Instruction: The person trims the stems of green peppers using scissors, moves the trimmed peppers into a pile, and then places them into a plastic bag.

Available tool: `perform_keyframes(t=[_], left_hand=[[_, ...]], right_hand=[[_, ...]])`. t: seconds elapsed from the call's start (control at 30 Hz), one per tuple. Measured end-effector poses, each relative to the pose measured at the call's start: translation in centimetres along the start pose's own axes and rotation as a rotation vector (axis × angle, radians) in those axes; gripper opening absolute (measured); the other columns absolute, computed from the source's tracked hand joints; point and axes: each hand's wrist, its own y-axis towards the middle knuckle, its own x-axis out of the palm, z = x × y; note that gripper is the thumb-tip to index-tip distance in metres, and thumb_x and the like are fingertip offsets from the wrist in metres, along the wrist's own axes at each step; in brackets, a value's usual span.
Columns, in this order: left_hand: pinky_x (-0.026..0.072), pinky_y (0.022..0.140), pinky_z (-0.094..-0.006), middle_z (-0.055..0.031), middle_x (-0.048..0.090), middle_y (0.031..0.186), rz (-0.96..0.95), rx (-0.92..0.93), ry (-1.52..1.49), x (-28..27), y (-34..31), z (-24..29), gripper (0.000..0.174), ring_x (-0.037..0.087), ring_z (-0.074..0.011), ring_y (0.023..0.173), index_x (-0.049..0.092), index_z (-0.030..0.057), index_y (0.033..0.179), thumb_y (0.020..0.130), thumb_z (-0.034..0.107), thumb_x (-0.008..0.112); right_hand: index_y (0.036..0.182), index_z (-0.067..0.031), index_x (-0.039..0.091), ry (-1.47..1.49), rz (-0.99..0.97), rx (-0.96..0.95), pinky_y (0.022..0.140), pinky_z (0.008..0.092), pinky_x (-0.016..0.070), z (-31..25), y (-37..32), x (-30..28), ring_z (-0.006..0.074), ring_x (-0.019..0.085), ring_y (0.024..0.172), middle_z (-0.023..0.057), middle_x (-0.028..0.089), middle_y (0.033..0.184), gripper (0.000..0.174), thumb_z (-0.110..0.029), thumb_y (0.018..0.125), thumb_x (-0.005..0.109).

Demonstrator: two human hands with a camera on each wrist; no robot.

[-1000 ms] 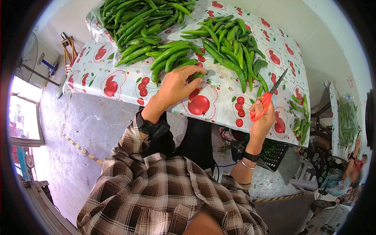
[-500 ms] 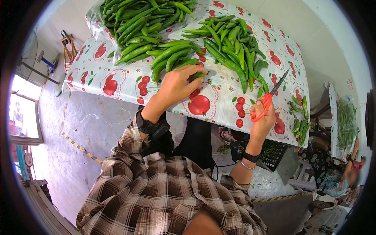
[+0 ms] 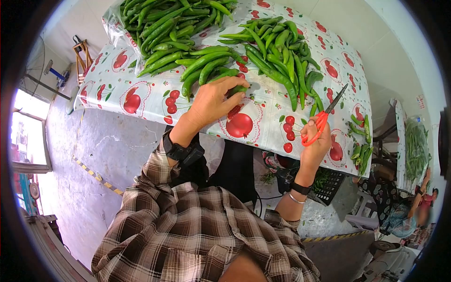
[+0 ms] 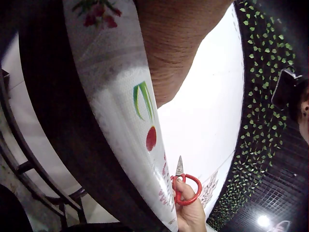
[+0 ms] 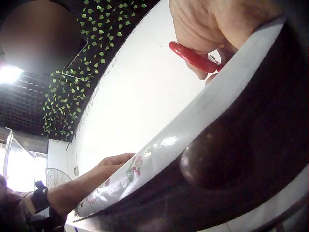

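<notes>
In the head view, the left hand lies at the near side of a row of green peppers, its thumb and fingers curled round a short green pepper. The right hand grips red-handled scissors above the cloth, dark blades pointing away and closed together. Beyond the scissors lies another pile of green peppers. The left wrist view shows the right hand with fingers in the red handles. In the right wrist view a red handle shows under the right hand.
A big heap of peppers in a clear plastic bag fills the table's far left. Small groups of peppers lie by the right edge of the patterned tablecloth. A black crate stands below the table; a bagged bundle lies farther right.
Both hands keep their places and holds, with the scissors still in the right hand. The head view has shifted very slightly.
</notes>
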Motion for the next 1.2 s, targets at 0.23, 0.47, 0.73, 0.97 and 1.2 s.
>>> perform_keyframes(t=[0.23,0.47,0.73,0.97,1.2], left_hand=[[0.0491,0.07,-0.0321,-0.0105,0.063,0.099,-0.04,-0.052,0.003,-0.29,0.03,0.4,0.024,0.061,-0.026,0.08,0.062,0.0082,0.105,0.082,0.015,0.063],[0.049,0.063,-0.0342,-0.0096,0.063,0.094,-0.01,-0.029,0.01,0.05,-0.01,0.05,0.024,0.06,-0.0276,0.071,0.063,0.0109,0.103,0.081,0.019,0.063],[0.0487,0.074,-0.0298,-0.0105,0.064,0.105,-0.096,-0.11,0.013,-0.56,0.19,0.78,0.025,0.062,-0.0231,0.089,0.062,0.0063,0.107,0.083,0.013,0.063],[0.0495,0.063,-0.0337,-0.0097,0.064,0.094,-0.002,-0.018,0.002,0.02,0.09,0.12,0.023,0.06,-0.0278,0.071,0.063,0.0113,0.103,0.081,0.019,0.062],[0.0495,0.063,-0.0338,-0.0095,0.064,0.094,0.0,0.004,0.016,0.0,0.1,-0.02,0.024,0.061,-0.0276,0.071,0.063,0.0117,0.104,0.081,0.02,0.063]], right_hand=[[0.094,0.0007,0.054,0.015,-0.01,-0.008,0.05,0.0186,0.0337,0.24,0.0,-0.19,0.0037,0.043,0.054,0.0024,0.054,0.066,0.011,-0.009,0.088,0.057],[0.092,-0.0001,0.055,-0.022,0.008,-0.008,0.05,0.0183,0.0334,0.05,-0.03,-0.11,0.0034,0.042,0.054,0.002,0.054,0.065,0.01,-0.009,0.088,0.057],[0.093,0.0,0.055,-0.021,-0.013,-0.02,0.049,0.0178,0.033,0.3,0.12,-0.28,0.0029,0.042,0.054,0.0014,0.054,0.065,0.012,-0.01,0.088,0.058],[0.095,0.0002,0.055,-0.019,-0.015,-0.016,0.05,0.018,0.0338,-0.02,0.01,-0.1,0.0031,0.042,0.054,0.0015,0.054,0.065,0.014,-0.011,0.088,0.058],[0.094,-0.0001,0.054,-0.044,-0.006,-0.017,0.049,0.0182,0.0336,-0.1,0.02,-0.06,0.0035,0.043,0.054,0.0015,0.054,0.065,0.014,-0.012,0.088,0.058]])
